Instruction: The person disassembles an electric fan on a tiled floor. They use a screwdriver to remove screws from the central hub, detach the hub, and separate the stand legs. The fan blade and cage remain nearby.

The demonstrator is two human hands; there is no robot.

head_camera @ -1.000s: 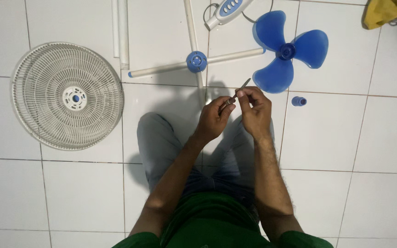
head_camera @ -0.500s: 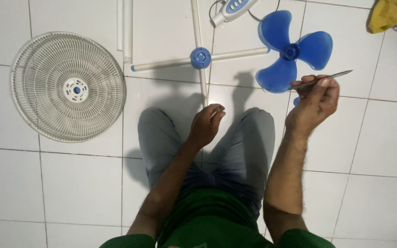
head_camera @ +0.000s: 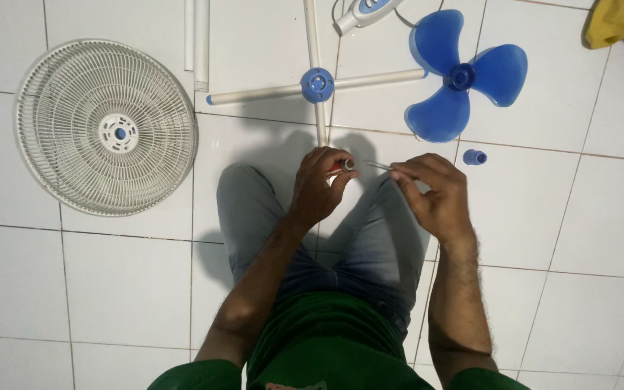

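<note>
Small cylindrical part [head_camera: 348, 165] is sitting at frame centre, pinched in the left hand [head_camera: 317, 189] fingertips (reddish bit behind it, can't tell what). Right hand [head_camera: 436, 193] is gripping a thin metal rod [head_camera: 379, 166], tip pointing at the part, just short of it. Both hands are hovering over the knees. White fan grille [head_camera: 106, 128] is lying upper left, cross-shaped base [head_camera: 317, 84] top centre, blue fan blade [head_camera: 464, 76] upper right, small blue cap [head_camera: 474, 157] just below it.
</note>
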